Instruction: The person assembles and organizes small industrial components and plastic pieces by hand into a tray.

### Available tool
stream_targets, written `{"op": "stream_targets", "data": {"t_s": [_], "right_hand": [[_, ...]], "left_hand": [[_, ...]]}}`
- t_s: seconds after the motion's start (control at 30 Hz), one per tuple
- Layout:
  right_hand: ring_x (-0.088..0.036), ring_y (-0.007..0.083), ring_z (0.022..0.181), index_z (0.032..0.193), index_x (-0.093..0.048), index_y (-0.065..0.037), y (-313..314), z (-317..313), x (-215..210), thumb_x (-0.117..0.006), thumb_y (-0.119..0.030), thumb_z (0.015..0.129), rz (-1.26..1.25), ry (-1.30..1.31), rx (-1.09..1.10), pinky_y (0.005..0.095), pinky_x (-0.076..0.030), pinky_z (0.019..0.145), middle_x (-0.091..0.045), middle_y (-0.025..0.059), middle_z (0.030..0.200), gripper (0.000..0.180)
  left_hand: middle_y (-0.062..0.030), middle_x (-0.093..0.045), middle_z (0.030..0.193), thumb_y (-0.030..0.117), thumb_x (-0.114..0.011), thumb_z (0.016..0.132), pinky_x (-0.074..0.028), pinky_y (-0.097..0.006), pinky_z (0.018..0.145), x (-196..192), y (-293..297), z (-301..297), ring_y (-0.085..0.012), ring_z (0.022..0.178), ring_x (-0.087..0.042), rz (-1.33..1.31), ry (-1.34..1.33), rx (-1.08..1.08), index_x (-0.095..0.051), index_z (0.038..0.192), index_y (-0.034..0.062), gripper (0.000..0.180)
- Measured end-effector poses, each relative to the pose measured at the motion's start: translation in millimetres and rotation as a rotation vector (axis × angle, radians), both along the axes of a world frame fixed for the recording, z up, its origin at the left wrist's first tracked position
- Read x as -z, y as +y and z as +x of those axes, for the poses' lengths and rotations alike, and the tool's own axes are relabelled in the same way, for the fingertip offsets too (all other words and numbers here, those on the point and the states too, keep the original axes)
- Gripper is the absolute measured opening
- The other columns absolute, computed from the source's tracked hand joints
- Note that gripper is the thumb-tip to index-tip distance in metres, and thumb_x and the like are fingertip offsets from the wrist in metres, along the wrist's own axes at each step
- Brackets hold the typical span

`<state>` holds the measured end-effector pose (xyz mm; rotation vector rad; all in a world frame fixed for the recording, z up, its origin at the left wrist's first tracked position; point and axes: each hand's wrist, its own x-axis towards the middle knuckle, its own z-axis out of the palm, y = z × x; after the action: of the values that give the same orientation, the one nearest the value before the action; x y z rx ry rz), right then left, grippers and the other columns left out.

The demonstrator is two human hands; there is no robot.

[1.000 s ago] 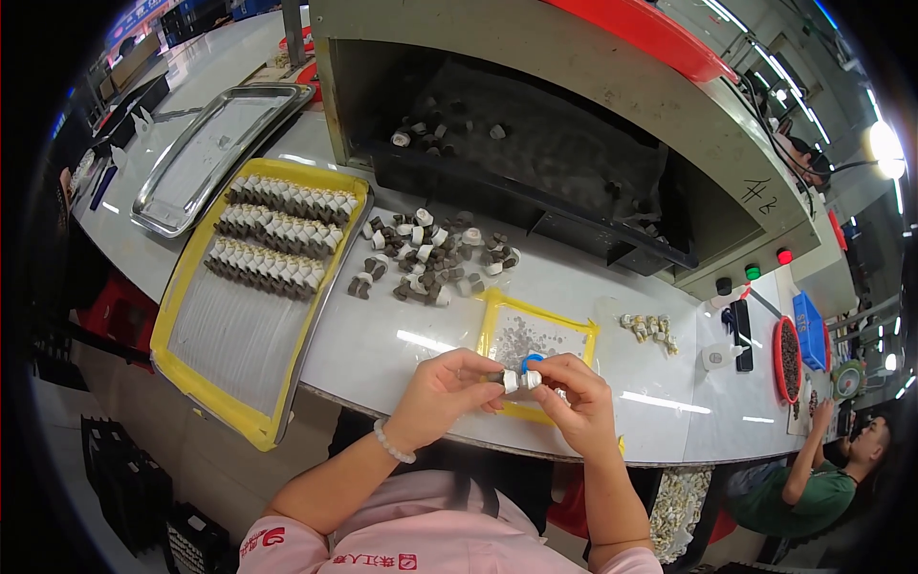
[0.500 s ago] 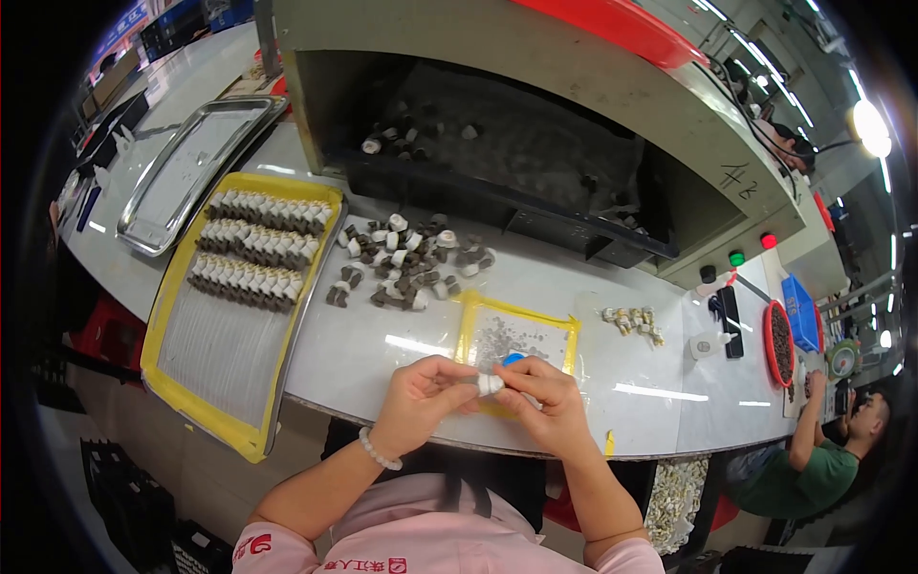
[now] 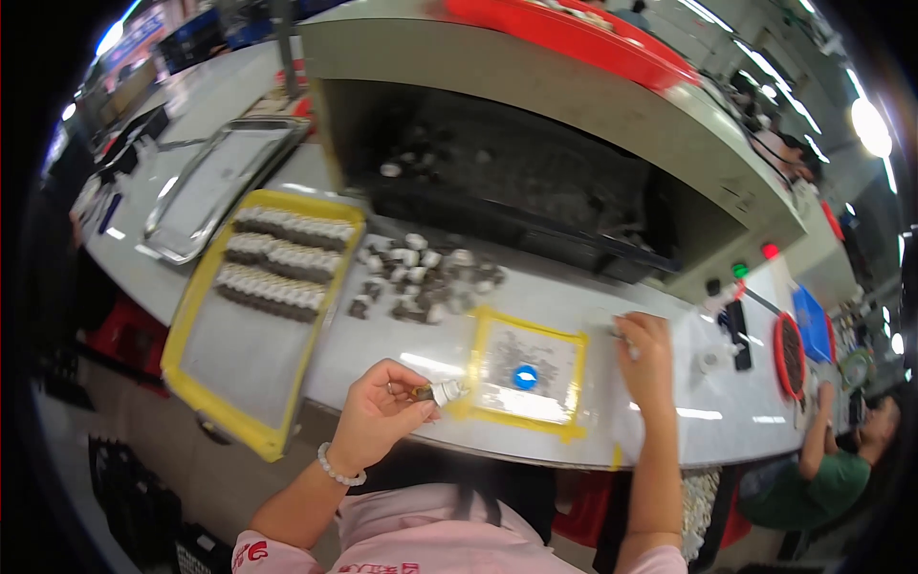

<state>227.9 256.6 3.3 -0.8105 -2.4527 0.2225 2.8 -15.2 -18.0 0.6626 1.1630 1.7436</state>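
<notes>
My left hand (image 3: 380, 411) pinches a small white ribbed part (image 3: 446, 392) with a dark, brass-tinged end, above the table's front edge. It sits just left of a yellow-taped square pad (image 3: 481, 368). On the pad are grey smudges and a blue round cap-like thing (image 3: 525, 377). My right hand (image 3: 646, 359) is right of the pad, where the small white-and-brass pieces lie. Its fingers are bent together at the tabletop, and the hand covers most of those pieces. Blur hides exactly what is between its fingertips.
Loose white-and-dark parts (image 3: 421, 273) are heaped behind the pad. Left of them stands a yellow-edged tray (image 3: 182, 344) with rows of similar parts. A black bin (image 3: 516, 230) sits under a grey housing (image 3: 564, 105). At right are a white bottle (image 3: 708, 359) and a red basket (image 3: 790, 354).
My right hand has left the white part and moved right to the small pieces. My left hand still holds the part, slightly further left. The blue cap is now fully visible.
</notes>
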Motion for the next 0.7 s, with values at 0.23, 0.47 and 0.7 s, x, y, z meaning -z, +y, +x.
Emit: {"op": "stream_targets", "data": {"t_s": [0.23,0.47,0.7], "right_hand": [[-0.056,0.0302,0.087,0.094,-0.066,0.001,14.5,10.6,6.1,-0.059,0.01,0.068,0.151,-0.085,-0.03,0.038,-0.047,0.077,-0.065,0.0124,0.087,0.028],[-0.056,0.0178,0.074,0.099,-0.065,0.0,-18.5,9.4,10.9,-0.061,0.003,0.073,-0.484,0.064,-0.066,0.0279,-0.044,0.069,-0.062,0.0082,0.083,0.027],[-0.051,0.0121,0.07,0.099,-0.064,0.002,-34.6,16.8,17.1,-0.059,0.004,0.076,-0.698,0.121,0.011,0.0237,-0.042,0.063,-0.059,0.0049,0.081,0.024]], "left_hand": [[-0.0014,-0.061,0.088,-0.006,-0.066,0.082,-0.046,-0.019,0.067,-22.2,-69.7,-119.7,-0.0053,0.077,-0.056,-0.128,0.558,-0.664,-0.058,0.101,-0.0015,0.021],[-0.0089,-0.065,0.075,0.003,-0.068,0.08,-0.05,-0.025,0.061,1.3,-118.3,-241.8,-0.0108,0.065,-0.062,-0.515,1.015,-0.996,-0.059,0.09,-0.0019,0.014],[-0.0074,-0.065,0.081,-0.003,-0.066,0.078,-0.051,-0.024,0.066,18.9,-101.2,-255.3,-0.0099,0.072,-0.062,-0.637,1.087,-0.838,-0.057,0.091,-0.0015,0.016]]}}
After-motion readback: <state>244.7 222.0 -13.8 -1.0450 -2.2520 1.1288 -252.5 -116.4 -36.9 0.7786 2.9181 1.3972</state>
